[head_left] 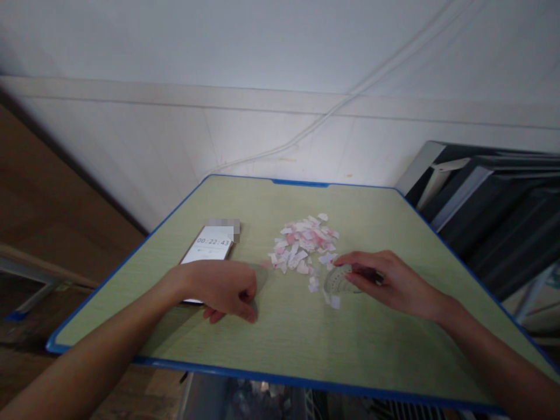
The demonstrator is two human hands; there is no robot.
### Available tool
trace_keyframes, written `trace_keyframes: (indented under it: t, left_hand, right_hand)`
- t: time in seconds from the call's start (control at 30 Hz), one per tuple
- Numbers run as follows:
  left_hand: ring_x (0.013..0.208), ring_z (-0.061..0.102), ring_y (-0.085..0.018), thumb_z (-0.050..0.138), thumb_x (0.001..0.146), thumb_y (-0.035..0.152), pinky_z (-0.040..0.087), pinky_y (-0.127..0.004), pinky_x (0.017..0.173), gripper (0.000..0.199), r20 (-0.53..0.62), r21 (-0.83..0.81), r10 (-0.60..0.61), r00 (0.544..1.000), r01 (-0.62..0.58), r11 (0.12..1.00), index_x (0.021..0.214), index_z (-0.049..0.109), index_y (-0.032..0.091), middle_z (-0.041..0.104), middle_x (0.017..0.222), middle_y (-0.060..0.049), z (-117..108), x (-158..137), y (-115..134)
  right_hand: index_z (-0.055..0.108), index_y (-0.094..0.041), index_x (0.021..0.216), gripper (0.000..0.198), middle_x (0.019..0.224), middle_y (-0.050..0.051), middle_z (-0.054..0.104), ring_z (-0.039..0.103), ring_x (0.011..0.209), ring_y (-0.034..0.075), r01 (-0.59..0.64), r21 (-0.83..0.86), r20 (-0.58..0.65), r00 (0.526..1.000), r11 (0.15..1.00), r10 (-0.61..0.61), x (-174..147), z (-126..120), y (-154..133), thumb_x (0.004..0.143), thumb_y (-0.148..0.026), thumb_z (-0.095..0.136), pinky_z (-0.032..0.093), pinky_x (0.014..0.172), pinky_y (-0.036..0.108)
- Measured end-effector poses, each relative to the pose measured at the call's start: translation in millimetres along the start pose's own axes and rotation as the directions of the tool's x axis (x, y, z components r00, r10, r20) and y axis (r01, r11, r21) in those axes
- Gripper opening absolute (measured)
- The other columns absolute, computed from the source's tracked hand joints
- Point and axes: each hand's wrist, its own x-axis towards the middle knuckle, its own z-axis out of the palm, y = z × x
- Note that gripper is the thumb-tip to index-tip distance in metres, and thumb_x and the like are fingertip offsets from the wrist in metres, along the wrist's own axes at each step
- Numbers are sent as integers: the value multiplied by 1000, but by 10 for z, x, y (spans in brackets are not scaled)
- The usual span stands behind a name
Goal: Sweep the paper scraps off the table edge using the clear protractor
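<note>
My right hand (385, 281) pinches a clear half-round protractor (336, 281) between thumb and fingers. The protractor sits low over the table at the near right edge of a heap of small torn paper pieces (304, 239), white and pink. A few loose scraps (335, 301) lie by its curved edge. Something dark shows between the right fingers, too unclear to name. My left hand (223, 289) is closed, palm down, left of the heap, and its curled fingers hide whatever may be inside. It covers the lower part of a phone (210, 251) with a timer on its screen.
The light green folding table (271, 344) has a blue rim and meets a white wall with a cable (306, 128). Dark folders or panels (503, 204) lean on the right. A brown wooden panel (52, 192) stands left. Under the front edge is a clear bin (258, 399).
</note>
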Motion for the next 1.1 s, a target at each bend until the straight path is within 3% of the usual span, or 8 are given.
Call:
trace_keyframes:
  t: [0.13,0.3,0.43,0.53,0.73,0.93,1.0,1.1]
  left_hand:
    - [33,45,-11,52,77,25,35,-20,36,38,-16,5,16,1000,-16,1000,42,40,20,44,34,5,5,6,-15]
    - [33,46,-11,53,77,28,35,-20,36,38,-15,5,19,1000,-19,1000,42,40,20,45,34,5,7,8,-17]
    - [33,45,-10,53,78,28,35,-20,36,38,-16,5,10,1000,-10,1000,43,39,20,44,34,5,2,0,-1]
    - [33,45,-10,52,78,28,35,-21,36,37,-9,6,15,1000,-15,1000,43,40,20,44,34,5,2,-1,-7]
    - [35,47,-11,51,77,29,35,-21,36,37,-18,6,35,999,-35,999,43,40,21,46,35,5,8,5,-32]
    - [34,47,-11,51,77,28,35,-21,36,36,-7,7,42,999,-42,999,43,40,21,46,34,5,5,12,-39]
    - [33,47,-11,52,77,28,35,-20,35,37,-5,1,52,999,-52,999,43,40,21,46,34,5,5,14,-45]
    - [33,47,-11,52,77,28,34,-20,35,37,-11,-7,52,999,-52,999,43,40,21,46,34,4,7,15,-49]
  right_hand:
    - [64,-14,98,23,52,-4,50,42,43,8,19,17,39,999,1000,-20,-7,2,-7,86,-21,46,30,43,19]
    - [64,-13,103,25,57,-1,55,42,43,7,-1,-9,-70,998,1000,1,25,91,-20,88,-24,46,30,43,19]
    - [63,-14,106,26,62,0,59,43,46,7,3,-36,-63,998,999,-5,39,178,-39,88,-23,46,33,45,19]
    - [63,-13,103,25,59,-1,58,45,46,7,29,-7,-30,999,1000,-30,33,180,-56,87,-21,46,33,45,18]
    - [64,-12,99,24,53,-3,53,41,42,6,13,-21,-101,995,1000,-15,27,119,-59,86,-21,46,31,42,17]
    - [64,-13,102,24,55,-2,56,44,44,7,73,-3,13,997,997,-73,19,146,-73,87,-19,46,32,45,18]
    - [64,-15,103,24,56,-2,58,46,45,7,84,-26,42,996,996,-83,17,151,-75,88,-19,46,32,45,18]
    - [64,-14,105,26,58,-1,60,45,43,7,55,-136,-39,997,989,-61,19,146,-61,89,-21,45,31,45,19]
